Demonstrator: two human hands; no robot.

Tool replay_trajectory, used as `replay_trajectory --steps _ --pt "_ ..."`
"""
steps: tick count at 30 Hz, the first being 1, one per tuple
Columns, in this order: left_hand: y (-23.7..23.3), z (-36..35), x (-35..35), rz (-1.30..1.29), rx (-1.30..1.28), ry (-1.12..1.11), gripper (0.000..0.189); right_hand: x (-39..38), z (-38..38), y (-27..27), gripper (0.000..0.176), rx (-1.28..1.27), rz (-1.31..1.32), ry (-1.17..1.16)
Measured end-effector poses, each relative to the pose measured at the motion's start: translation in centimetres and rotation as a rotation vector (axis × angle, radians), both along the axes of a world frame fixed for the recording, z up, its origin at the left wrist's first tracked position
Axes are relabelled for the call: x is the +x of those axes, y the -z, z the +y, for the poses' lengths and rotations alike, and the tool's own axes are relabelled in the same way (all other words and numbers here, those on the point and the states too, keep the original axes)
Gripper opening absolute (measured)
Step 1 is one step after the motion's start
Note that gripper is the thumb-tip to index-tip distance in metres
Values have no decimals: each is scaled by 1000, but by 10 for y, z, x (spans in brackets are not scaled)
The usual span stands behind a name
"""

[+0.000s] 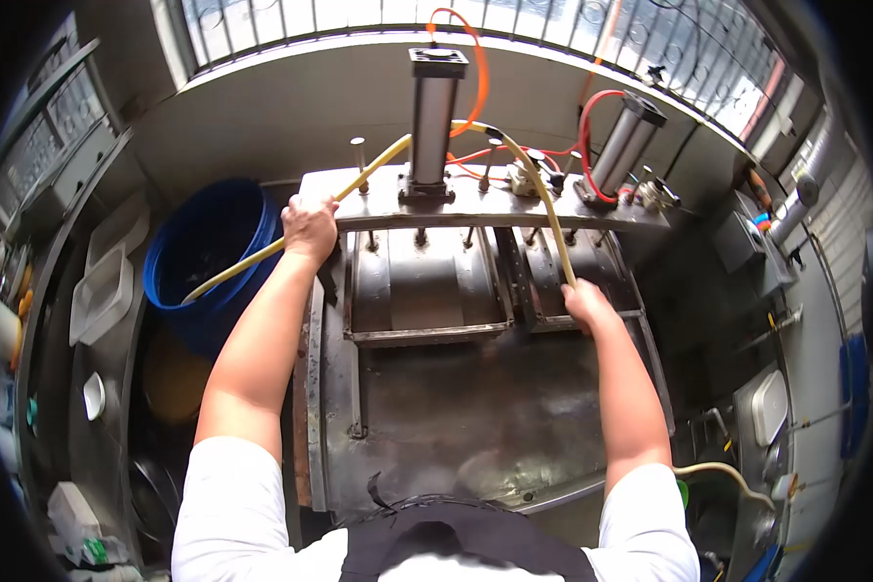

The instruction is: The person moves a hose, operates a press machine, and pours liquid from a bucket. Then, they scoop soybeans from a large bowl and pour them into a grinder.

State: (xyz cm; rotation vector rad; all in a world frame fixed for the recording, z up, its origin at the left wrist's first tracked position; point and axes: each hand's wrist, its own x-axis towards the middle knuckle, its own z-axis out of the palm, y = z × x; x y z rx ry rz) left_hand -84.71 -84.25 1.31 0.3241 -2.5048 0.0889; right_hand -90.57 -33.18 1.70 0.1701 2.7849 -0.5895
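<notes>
A yellow hose (384,161) arches over the top of a metal press machine (378,210), passing behind its left upright cylinder (432,121). My left hand (309,228) is closed on the hose at the machine's upper left corner. From there the hose runs down into a blue barrel (262,209), where its end lies inside. On the right, my right hand (589,305) grips the hose where it comes down in front of the right metal frame (606,254). Little of the right fingers shows beyond the fist.
A second cylinder (627,145) with red tubing leans at the back right. White plastic bins (102,296) stand on the left shelf. A barred window (359,12) spans the back. Another hose piece (723,468) lies at lower right.
</notes>
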Motion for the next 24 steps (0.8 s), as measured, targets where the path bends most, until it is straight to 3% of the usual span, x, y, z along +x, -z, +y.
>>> replay_trajectory --steps 1,3,6,7,8,9,11,13,15,17,19,22,24 --pt "4 -7 1 17 -52 -23 22 8 2 7 45 -107 -64 26" --pt "0 -19 12 30 -95 -24 24 10 44 80 44 76 205 -248" --pt "8 -21 7 -18 -142 -103 29 46 44 51 53 169 243 -190" --pt "1 -17 12 -37 -11 -97 29 53 41 43 58 171 275 -201" --pt "10 -14 14 -8 -49 -142 32 50 54 57 63 207 415 -236" --pt "23 -16 20 17 -93 -177 37 54 63 60 64 104 525 -236" --pt "31 -8 49 142 132 -150 57 72 71 65 60 116 897 -273" --pt "52 -24 70 77 289 -127 79 104 67 60 55 86 993 -246" --pt "70 -40 82 60 238 -208 82 129 68 71 51 137 1004 -268" --pt "88 -63 81 83 347 -297 84 151 70 87 48 189 1029 -302" --pt "125 -103 69 8 364 -276 84 167 64 113 42 -60 813 -359" --pt "63 -100 75 -304 679 -380 89 210 26 114 33 -287 586 -498" --pt "43 -96 76 -490 582 -479 92 242 -5 98 26 -356 448 -564"
